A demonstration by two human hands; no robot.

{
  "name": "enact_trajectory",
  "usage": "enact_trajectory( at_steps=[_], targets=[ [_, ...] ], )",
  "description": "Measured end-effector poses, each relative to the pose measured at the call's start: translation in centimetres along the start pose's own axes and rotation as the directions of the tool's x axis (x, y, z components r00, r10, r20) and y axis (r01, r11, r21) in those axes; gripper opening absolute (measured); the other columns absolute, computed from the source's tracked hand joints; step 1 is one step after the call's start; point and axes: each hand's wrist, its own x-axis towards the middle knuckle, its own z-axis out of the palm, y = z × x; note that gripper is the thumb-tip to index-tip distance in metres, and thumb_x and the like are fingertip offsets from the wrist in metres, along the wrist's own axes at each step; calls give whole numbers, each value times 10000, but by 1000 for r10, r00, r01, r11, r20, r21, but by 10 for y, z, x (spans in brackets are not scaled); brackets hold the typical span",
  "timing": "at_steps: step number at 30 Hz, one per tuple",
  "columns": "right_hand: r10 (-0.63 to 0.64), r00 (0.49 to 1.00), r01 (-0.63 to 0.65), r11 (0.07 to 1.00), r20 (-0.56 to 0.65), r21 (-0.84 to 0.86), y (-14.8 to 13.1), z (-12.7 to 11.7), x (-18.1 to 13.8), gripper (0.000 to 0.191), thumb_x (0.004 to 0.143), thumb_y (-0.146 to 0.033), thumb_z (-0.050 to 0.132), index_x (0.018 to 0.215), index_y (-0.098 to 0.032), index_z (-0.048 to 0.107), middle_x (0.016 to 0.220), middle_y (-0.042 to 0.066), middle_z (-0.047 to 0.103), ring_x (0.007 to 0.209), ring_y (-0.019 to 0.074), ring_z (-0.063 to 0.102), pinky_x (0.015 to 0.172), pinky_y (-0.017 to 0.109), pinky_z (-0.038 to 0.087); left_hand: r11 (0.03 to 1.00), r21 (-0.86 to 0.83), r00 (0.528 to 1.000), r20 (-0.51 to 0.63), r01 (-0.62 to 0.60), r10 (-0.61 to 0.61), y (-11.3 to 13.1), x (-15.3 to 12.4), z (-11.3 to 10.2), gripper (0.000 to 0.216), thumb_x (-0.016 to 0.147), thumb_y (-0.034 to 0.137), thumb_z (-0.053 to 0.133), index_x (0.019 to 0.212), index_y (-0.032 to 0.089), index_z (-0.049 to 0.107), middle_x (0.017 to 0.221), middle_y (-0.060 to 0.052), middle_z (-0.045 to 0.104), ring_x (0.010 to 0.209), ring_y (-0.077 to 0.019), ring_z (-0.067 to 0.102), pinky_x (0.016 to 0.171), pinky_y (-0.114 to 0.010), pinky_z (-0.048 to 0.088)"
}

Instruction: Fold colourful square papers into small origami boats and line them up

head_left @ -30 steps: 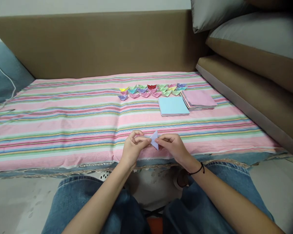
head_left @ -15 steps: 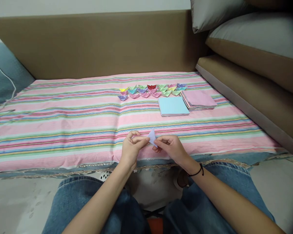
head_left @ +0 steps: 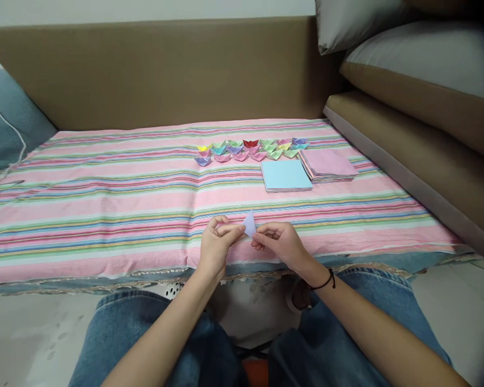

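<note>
A small piece of folded lavender paper (head_left: pixel 249 224) is held up between my hands, near the front edge of the striped cloth (head_left: pixel 145 199). My left hand (head_left: pixel 218 242) pinches its left side between thumb and fingers. At its lower right corner, the thumb and fingertips of my right hand (head_left: pixel 280 242) close on the paper. Its upper tip points away from me. The fingers behind the paper are partly hidden.
Several folded paper boats (head_left: pixel 250 150) in mixed colours stand in rows farther back. Before them lie a stack of light blue paper (head_left: pixel 286 176) and a stack of pink paper (head_left: pixel 331 163). Thick brown cushions (head_left: pixel 407 123) are piled at the right; a brown panel (head_left: pixel 165 75) stands behind.
The lavender paper has shifted very slightly left and turned a little in my fingers. Both hands keep their pinch; the boats and stacks have not moved.
</note>
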Motion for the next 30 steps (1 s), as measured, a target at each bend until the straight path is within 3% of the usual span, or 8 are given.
enact_trajectory(
  at_steps=[4, 8, 13, 17, 21, 24, 30],
  targets=[
    [52, 999, -52, 996, -1, 78, 0, 1, -1, 292, 740, -453, 648, 724, -163, 686, 649, 31, 685, 573, 129, 620, 588, 263, 517, 1000, -18, 1000, -20, -7, 7, 1, 2, -1, 481, 520, 222, 823, 799, 195, 432, 609, 31, 704, 553, -115, 648, 661, -247, 510],
    [115, 990, -123, 986, 77, 113, 0, 0, -2, 368, 787, -499, 575, 731, -152, 685, 683, 48, 692, 600, 130, 628, 604, 256, 513, 999, -34, 1000, -24, -14, 13, 2, 4, -2, 466, 525, 210, 819, 783, 194, 431, 616, 30, 705, 588, -124, 661, 690, -264, 524],
    [17, 993, -12, 999, 121, -47, -3, 0, -4, 300, 762, -428, 625, 599, -178, 637, 558, 2, 627, 514, 119, 570, 536, 249, 478, 1000, -27, 1000, -15, -6, 6, 3, 2, -1, 455, 544, 186, 808, 799, 193, 431, 613, 30, 705, 556, -107, 646, 664, -247, 518],
    [8, 991, 5, 995, 131, -97, -3, 0, -3, 288, 793, -406, 591, 627, -178, 649, 610, 20, 643, 573, 137, 593, 577, 268, 488, 1000, -12, 1000, 0, -15, 15, 5, 1, -1, 441, 561, 180, 796, 790, 195, 419, 609, 34, 703, 539, -101, 634, 648, -235, 505],
    [-47, 999, 47, 998, 10, -42, -3, -3, 0, 216, 769, -394, 618, 711, -189, 657, 649, 2, 619, 607, 135, 572, 600, 270, 471, 996, 88, 995, 97, -18, 9, 5, -1, -1, 437, 581, 190, 782, 811, 205, 411, 597, 35, 697, 541, -116, 629, 635, -242, 491],
    [-74, 992, 68, 996, -104, -61, -3, -7, 2, 200, 687, -370, 699, 634, -186, 639, 587, -14, 576, 548, 124, 518, 530, 260, 419, 982, 185, 983, 182, -18, -16, 1, -3, 0, 425, 608, 195, 766, 828, 209, 403, 623, 25, 704, 566, -122, 629, 639, -249, 484],
    [-82, 989, 69, 991, -121, -112, -3, -13, 3, 234, 679, -344, 702, 557, -167, 610, 522, -14, 544, 495, 108, 481, 475, 246, 378, 960, 276, 972, 233, -45, -22, 0, -1, 0, 369, 640, 199, 737, 796, 198, 403, 631, 17, 700, 570, -108, 605, 639, -239, 463]
  ],
)
